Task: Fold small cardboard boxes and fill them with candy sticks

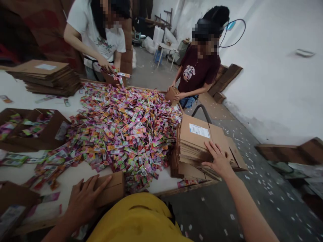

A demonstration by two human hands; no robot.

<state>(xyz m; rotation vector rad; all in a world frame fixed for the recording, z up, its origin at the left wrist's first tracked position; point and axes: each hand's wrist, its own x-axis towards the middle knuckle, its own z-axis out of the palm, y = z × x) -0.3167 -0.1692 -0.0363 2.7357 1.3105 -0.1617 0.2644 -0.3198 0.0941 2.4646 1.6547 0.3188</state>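
Close to my body a small closed cardboard box [113, 186] sits at the near edge of the table. My left hand [87, 195] lies over its left part, fingers spread across the top; the thumb is not clearly visible. Over on the right, my right hand [218, 159] touches the top of a stack of flattened cardboard boxes [193, 149], its fingers apart and thumb stretched out along the side. A white printed label [199, 130] is on the top flat box. Between my hands and beyond spreads a large heap of small colourful packets [128, 131].
Open boxes of packets [47, 134] stand at the left, with another box [15, 208] nearer me. More flattened cardboard [47, 77] is stacked at the far left. Across the table are two people, one in a white shirt [108, 43], one in a maroon shirt [199, 70], each handling a box.
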